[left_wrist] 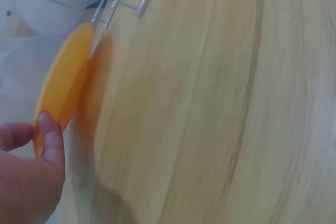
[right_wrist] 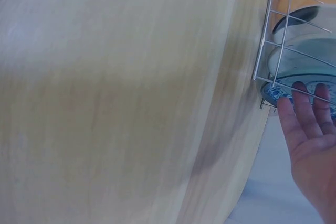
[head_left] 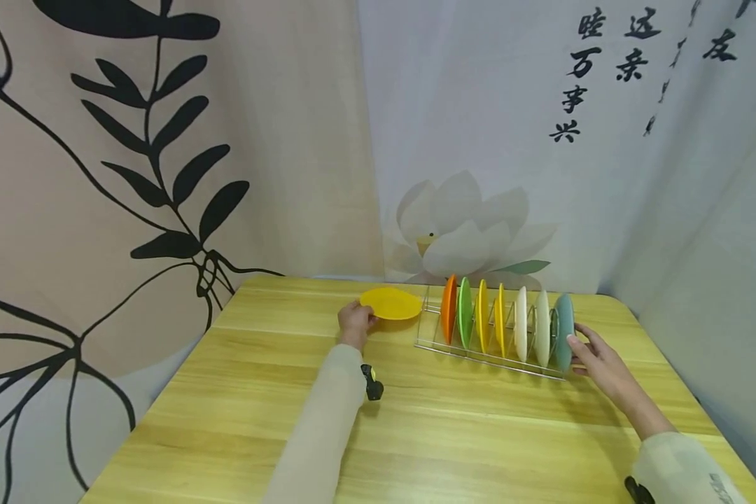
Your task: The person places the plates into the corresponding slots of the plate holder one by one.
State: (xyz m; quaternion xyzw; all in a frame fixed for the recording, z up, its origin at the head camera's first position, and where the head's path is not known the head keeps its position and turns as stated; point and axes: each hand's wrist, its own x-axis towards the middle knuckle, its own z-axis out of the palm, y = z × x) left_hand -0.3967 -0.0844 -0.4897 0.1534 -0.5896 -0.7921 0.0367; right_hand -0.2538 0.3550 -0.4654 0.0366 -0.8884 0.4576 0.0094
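Note:
My left hand (head_left: 355, 323) pinches the rim of a yellow plate (head_left: 390, 303) between thumb and finger, to the left of a wire plate rack (head_left: 432, 348). In the left wrist view that plate (left_wrist: 65, 82) casts a shadow on the tabletop, its far end close to the rack's wires. At the rack's right end, my right hand (head_left: 605, 364) touches a blue plate (head_left: 564, 329) standing on edge. The right wrist view shows the fingers extended against its blue-patterned face (right_wrist: 274, 93).
Upright in the rack stand an orange plate (head_left: 449, 309), a green plate (head_left: 465, 313), two yellow plates (head_left: 481, 316) and two pale plates (head_left: 521, 325). The rack is near the back edge of the wooden table (head_left: 479, 434). Printed curtains (head_left: 302, 140) hang behind.

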